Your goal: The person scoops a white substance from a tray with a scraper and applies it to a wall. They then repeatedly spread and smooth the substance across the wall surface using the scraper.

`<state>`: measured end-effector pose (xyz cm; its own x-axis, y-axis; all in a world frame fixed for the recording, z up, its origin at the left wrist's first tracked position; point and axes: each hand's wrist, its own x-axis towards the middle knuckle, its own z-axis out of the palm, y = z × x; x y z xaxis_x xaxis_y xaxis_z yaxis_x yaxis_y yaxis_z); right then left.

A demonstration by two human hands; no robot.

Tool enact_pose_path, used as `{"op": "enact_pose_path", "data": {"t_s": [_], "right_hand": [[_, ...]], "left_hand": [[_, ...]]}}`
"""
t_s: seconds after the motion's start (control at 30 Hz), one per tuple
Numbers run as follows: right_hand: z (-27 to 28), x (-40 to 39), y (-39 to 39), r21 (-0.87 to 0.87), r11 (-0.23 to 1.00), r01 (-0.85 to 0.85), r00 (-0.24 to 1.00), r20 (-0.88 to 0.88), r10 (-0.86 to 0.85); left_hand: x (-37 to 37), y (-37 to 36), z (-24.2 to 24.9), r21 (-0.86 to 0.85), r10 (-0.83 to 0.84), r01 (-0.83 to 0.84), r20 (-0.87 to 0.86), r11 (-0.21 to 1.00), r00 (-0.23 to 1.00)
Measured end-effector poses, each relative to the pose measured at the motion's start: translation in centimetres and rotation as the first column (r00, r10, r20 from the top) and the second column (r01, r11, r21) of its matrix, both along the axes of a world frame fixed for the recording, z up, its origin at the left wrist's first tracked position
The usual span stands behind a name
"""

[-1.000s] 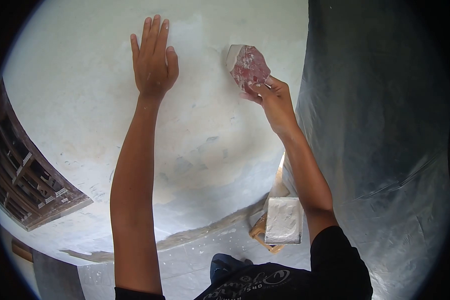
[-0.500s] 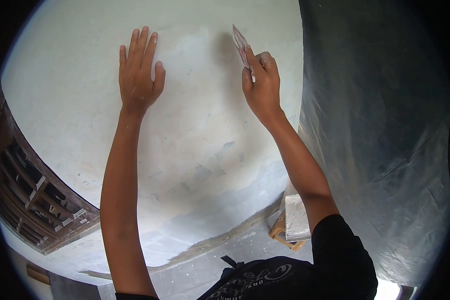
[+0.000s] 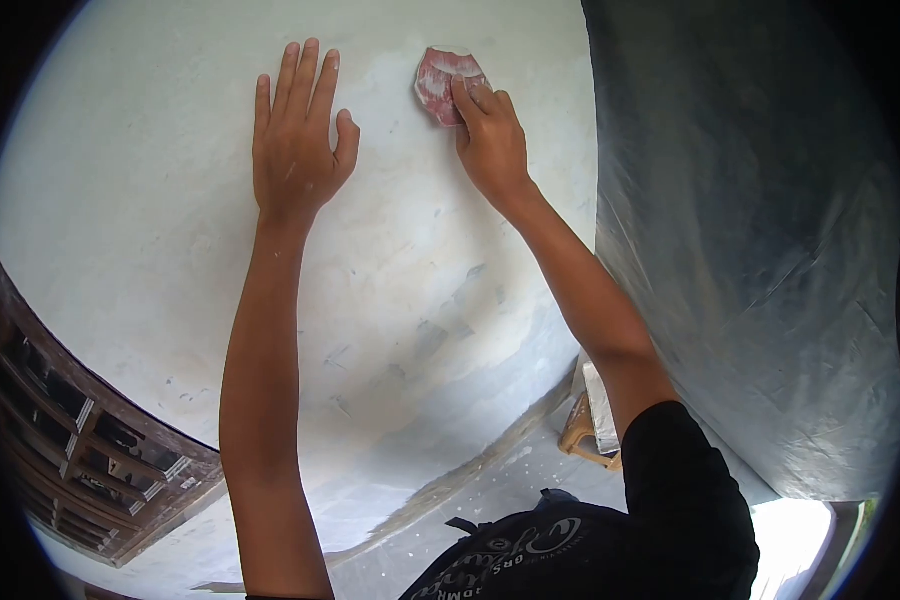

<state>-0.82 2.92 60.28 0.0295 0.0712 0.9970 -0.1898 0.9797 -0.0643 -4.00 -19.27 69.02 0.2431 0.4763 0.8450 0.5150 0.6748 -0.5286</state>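
My left hand (image 3: 300, 150) lies flat on the off-white plastered wall (image 3: 390, 260), fingers stretched out and the thumb held apart. To its right, my right hand (image 3: 495, 145) pinches a flat red putty spreader (image 3: 440, 88) smeared with white. The spreader's broad face shows in this view, its wide edge pointing up and left over the upper wall. My thumb and fingers cover its lower right corner. Pale patches and grey marks spot the wall below and between the hands.
Dark plastic sheeting (image 3: 750, 270) hangs along the right. A brown wooden lattice frame (image 3: 90, 430) is set in the wall at lower left. On the floor at lower right stand a tan stool (image 3: 577, 435) and a whitish board-like object (image 3: 598, 405) on it.
My right hand has moved left and turned, so the spreader shows its broad face instead of its thin edge. The view has shifted slightly; my left hand remains flat on the wall.
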Motion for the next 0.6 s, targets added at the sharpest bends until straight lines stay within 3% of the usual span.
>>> {"op": "enact_pose_path", "data": {"t_s": [0.13,0.23,0.4,0.5,0.6], "right_hand": [[-4.8,1.7,-1.8,-0.037,0.999,-0.034,0.994,0.106,0.037],[-5.8,3.6,-2.9,-0.066,0.982,-0.178,0.966,0.179,0.187],[0.6,2.6,-0.2,-0.071,0.996,-0.056,0.998,-0.045,0.053],[1.1,0.9,0.6,-0.060,0.998,0.010,1.000,-0.025,-0.011],[-2.0,0.6,-0.7,-0.089,0.996,0.023,0.984,0.176,-0.007]], "left_hand": [[0.0,0.0,0.0,-0.001,0.019,-0.019,0.000,1.000,1.000],[0.0,0.2,0.0,-0.001,0.016,-0.016,-0.001,1.000,1.000],[0.0,0.1,0.0,-0.016,0.049,-0.049,0.001,0.999,0.999],[0.0,0.1,0.0,-0.018,0.039,-0.039,-0.003,0.999,0.999],[0.0,0.2,0.0,-0.013,0.024,-0.024,0.013,1.000,1.000]]}}
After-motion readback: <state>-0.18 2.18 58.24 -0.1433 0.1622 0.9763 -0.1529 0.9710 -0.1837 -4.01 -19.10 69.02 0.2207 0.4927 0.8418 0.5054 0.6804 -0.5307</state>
